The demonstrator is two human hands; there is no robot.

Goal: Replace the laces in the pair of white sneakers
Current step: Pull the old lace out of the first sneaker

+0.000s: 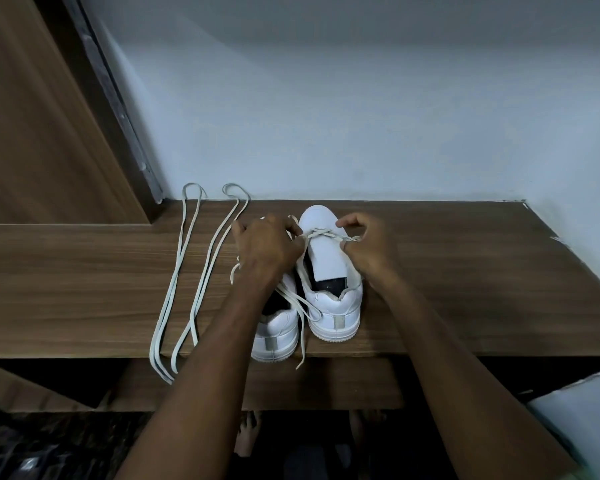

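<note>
White right sneaker [329, 271] sits heel-near on the wooden shelf [465, 289], laced at the lowest eyelets only; the left sneaker [278, 336] looks unfinished. Left hand [267, 245] and right hand [368, 244] each pinch a lace end. Spare laces [184, 271] overhang the front edge; open room lies rightward

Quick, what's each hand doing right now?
Left hand: pinching the flat white lace on the right white sneaker.
Right hand: pinching the same lace's other end.
</note>
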